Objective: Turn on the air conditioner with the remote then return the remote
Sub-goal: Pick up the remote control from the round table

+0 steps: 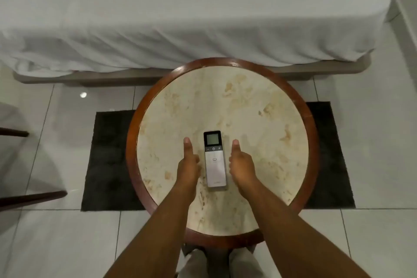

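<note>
A slim white remote (214, 160) with a dark top and a small grey screen lies flat on the round marble-topped table (259, 101), screen end pointing away from me. My left hand (189, 162) rests on the table just left of the remote, fingers curled under and thumb stretched forward. My right hand (242, 165) rests just right of it in the same pose. Neither hand holds the remote; small gaps show on both sides. No air conditioner is in view.
The table has a red-brown wooden rim (130, 142) and stands on a black rug (108, 160) over white floor tiles. A bed with a white sheet (180, 18) runs along the far side. Dark chair legs (33, 198) stick in at the left.
</note>
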`<state>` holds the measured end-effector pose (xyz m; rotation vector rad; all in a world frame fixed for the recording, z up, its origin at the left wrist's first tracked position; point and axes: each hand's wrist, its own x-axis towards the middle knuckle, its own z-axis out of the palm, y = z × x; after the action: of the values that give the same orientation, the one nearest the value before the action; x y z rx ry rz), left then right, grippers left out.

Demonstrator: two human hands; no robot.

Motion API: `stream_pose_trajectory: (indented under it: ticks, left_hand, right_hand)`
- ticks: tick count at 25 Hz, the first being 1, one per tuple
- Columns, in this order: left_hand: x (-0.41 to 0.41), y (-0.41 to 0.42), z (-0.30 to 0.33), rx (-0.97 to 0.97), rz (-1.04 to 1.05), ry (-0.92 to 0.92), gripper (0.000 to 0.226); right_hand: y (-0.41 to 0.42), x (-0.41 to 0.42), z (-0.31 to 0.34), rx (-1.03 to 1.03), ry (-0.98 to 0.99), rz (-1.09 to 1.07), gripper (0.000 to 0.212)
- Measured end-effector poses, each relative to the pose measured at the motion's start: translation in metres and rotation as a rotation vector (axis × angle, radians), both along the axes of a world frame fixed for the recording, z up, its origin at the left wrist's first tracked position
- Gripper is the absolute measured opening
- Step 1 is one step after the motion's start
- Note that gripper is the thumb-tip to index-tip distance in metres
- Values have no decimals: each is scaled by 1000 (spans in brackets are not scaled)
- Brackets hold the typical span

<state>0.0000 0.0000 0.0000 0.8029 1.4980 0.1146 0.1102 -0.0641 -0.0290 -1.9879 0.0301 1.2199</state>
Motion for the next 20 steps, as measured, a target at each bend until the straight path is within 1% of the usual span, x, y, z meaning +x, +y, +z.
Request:
stream_pose_trajectory:
  ticks: [3, 6, 8, 10, 15, 17, 20]
  left_hand:
    - [9, 1, -17, 47, 34, -51, 81]
    - [8, -1, -28, 50, 34, -80, 80]
    - [6, -2, -26, 40, 30, -80, 83]
    - [4, -3, -17, 26, -1, -39, 83]
    - [-3, -9, 3, 30, -48, -23, 77]
    - [-2, -13, 21, 41, -53, -41, 75]
    - [7, -18, 64, 49, -92, -90, 75]
  right_hand:
    - [15, -2, -14, -61, -147, 59, 57]
    - [21, -10, -25, -73, -174, 72, 56]
    - [23, -12, -27, -70, -157, 93, 54]
    - [23, -15, -25, -68, -119, 103, 49]
    - [13, -21, -13, -52, -15, 99, 39]
    - [8, -20, 4, -45, 11, 110, 38]
    - [2, -11, 48, -6, 29, 96, 42]
